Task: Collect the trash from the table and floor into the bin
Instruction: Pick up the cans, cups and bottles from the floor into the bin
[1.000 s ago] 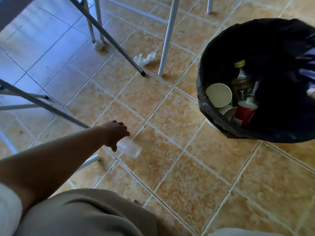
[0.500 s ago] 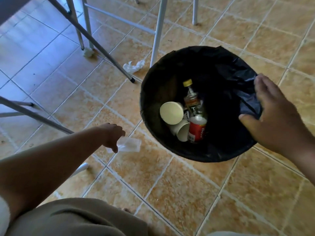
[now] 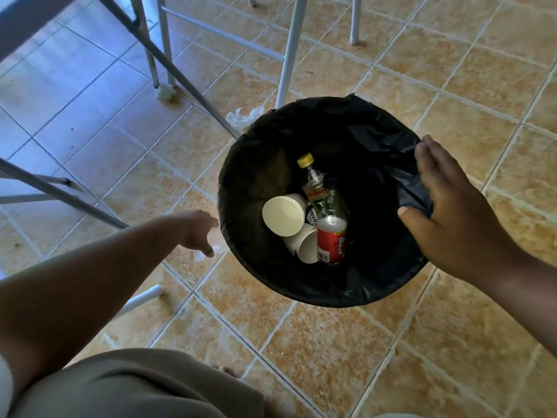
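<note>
bin [image 3: 271, 116] of bottles [image 3: 331, 239] and cups [image 3: 283, 215] slid nearer, right hand [image 3: 452, 218] gripping rim, left hand [image 3: 196, 230] holding clear cup [image 3: 217, 237].

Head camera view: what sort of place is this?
Likely an indoor eating area, perhaps a café or home dining room: tiled floor, metal furniture legs, and a bin holding paper cups and drink bottles.

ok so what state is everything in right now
bin: open, lined, part filled
right hand: grips bin rim
left hand: holds clear cup, blurred
paper cups: empty, tipped over in bin
yellow-cap bottle: capped, in bin
red Sting bottle: in bin
tissue: crumpled, on floor
</note>
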Demonstrator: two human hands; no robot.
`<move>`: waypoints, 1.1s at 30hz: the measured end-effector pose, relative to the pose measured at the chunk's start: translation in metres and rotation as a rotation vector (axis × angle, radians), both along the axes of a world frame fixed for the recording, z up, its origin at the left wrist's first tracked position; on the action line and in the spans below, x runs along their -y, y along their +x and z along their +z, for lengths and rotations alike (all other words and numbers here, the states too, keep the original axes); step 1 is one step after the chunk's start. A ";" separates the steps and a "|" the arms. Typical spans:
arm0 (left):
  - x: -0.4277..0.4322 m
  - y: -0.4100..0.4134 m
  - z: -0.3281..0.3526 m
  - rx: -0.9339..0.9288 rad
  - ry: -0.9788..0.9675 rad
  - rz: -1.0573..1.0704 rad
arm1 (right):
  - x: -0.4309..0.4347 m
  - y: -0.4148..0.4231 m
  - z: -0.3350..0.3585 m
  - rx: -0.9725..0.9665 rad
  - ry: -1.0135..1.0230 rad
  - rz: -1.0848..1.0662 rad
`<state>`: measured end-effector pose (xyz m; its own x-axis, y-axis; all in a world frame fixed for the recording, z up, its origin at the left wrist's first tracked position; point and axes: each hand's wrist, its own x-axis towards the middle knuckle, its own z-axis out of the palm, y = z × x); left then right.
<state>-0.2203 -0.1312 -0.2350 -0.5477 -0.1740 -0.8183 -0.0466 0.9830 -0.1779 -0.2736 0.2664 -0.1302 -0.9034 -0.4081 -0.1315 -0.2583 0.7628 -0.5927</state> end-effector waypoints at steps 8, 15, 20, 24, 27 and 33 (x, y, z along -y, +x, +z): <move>0.034 -0.053 0.065 -0.661 0.103 0.413 | 0.001 0.000 0.002 0.019 -0.041 -0.024; -0.006 -0.085 0.172 -1.159 0.426 0.424 | 0.001 0.001 0.005 0.034 -0.043 -0.024; -0.070 -0.070 0.211 -0.876 0.592 -0.082 | 0.002 0.001 0.005 0.030 -0.036 -0.030; -0.097 -0.065 0.183 -0.626 0.573 -0.408 | 0.001 0.001 0.006 0.026 -0.029 -0.032; -0.099 -0.064 0.159 -0.551 0.591 -0.475 | 0.001 0.001 0.005 0.007 -0.033 -0.037; -0.081 -0.074 0.141 -1.006 0.563 -0.223 | -0.004 -0.002 0.004 -0.073 -0.090 -0.123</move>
